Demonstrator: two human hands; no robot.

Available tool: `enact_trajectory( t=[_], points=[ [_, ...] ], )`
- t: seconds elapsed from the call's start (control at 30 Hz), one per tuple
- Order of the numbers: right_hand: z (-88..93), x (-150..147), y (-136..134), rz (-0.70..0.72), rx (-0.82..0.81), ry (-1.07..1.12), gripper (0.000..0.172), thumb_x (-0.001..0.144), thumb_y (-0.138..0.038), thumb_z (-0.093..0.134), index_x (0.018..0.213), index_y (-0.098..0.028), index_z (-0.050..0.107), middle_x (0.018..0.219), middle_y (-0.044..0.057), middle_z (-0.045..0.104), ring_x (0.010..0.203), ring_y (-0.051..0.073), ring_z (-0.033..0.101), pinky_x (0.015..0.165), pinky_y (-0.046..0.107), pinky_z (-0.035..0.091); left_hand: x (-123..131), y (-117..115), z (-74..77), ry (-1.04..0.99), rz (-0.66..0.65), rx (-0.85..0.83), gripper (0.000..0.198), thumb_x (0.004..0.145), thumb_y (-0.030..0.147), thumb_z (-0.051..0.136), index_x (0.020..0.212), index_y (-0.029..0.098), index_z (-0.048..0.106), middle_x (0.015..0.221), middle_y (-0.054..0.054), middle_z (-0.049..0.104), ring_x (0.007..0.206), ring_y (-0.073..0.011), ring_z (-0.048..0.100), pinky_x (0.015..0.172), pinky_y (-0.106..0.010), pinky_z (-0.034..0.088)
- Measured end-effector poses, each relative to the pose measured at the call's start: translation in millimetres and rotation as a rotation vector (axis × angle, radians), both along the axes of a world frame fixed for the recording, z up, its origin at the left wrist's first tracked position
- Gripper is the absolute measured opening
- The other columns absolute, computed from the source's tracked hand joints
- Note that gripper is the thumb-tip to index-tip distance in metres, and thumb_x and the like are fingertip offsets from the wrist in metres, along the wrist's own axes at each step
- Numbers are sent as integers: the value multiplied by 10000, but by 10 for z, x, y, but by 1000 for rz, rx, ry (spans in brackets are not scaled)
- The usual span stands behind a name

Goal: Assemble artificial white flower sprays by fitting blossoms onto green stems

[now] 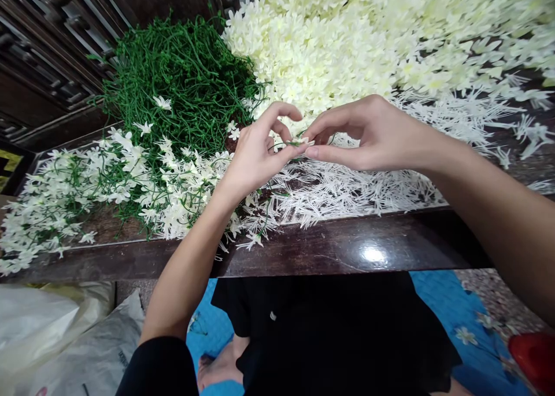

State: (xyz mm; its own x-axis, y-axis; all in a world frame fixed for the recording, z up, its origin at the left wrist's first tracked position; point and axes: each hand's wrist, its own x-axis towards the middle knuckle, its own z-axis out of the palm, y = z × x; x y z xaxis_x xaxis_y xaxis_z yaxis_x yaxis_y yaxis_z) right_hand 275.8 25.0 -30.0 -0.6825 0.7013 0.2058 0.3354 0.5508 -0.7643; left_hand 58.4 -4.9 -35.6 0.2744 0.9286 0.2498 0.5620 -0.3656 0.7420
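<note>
My left hand (264, 147) and my right hand (362, 133) meet fingertip to fingertip over the dark wooden table (347, 243). Between them is a small white flower on a green stem (299, 142), pinched by the fingers of both hands and partly hidden by them. Just beneath lies a layer of thin white spiky pieces (347, 188). Behind my hands spreads a large heap of pale cream petals (329, 55). A tangled pile of green stems (177, 78) stands to the left of my left hand. White flowers with green stems (130, 170) are heaped at the left.
Dark carved wood (52, 43) rises at the back left. White plastic bags (87, 344) lie below the table on the left. A blue mat (212, 321) covers floor under my legs. Something red (535, 355) is at the lower right.
</note>
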Motion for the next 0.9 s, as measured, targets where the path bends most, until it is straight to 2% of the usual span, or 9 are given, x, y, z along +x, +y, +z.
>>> enact_trajectory(
  t=[0.1,0.23,0.33,0.47,0.67,0.9],
  points=[
    [18,6,-10,38,-9,40,320,891,-485,717,984,-199,825,909,98,802,785,254,718,695,409,581,5,-14,41,7,-23,-24,139,907,305,777,983,216,703,976,-30,737,916,-147,697,632,-213,509],
    [65,20,-29,42,-46,128,212,870,-436,794,888,-226,819,899,72,804,785,227,727,752,404,617,0,-38,128,-24,-30,-89,189,923,368,786,906,196,710,896,-35,738,820,-137,690,657,-246,524],
    [99,40,-33,44,-71,201,217,854,-460,824,843,-244,819,864,51,800,757,210,724,736,384,633,-16,-56,178,-31,-55,-125,219,913,406,797,902,195,735,858,-35,739,787,-142,688,620,-250,503],
    [138,71,-33,63,-95,193,217,873,-487,828,868,-270,828,855,37,796,738,204,724,701,378,638,-40,-73,210,-23,-76,-160,271,901,453,808,878,190,747,789,-35,724,721,-136,667,575,-250,484],
    [155,87,-46,99,-107,220,282,858,-533,851,862,-252,832,813,38,792,685,187,710,629,354,616,-40,-72,223,-48,-95,-204,273,874,446,833,854,184,757,746,-37,718,641,-122,627,534,-250,465],
    [162,89,-67,99,-113,233,291,837,-545,871,860,-256,840,765,31,784,629,181,684,543,343,565,-35,-84,241,-40,-118,-213,300,870,482,825,844,192,753,750,-33,728,655,-130,651,544,-251,486]
  ],
)
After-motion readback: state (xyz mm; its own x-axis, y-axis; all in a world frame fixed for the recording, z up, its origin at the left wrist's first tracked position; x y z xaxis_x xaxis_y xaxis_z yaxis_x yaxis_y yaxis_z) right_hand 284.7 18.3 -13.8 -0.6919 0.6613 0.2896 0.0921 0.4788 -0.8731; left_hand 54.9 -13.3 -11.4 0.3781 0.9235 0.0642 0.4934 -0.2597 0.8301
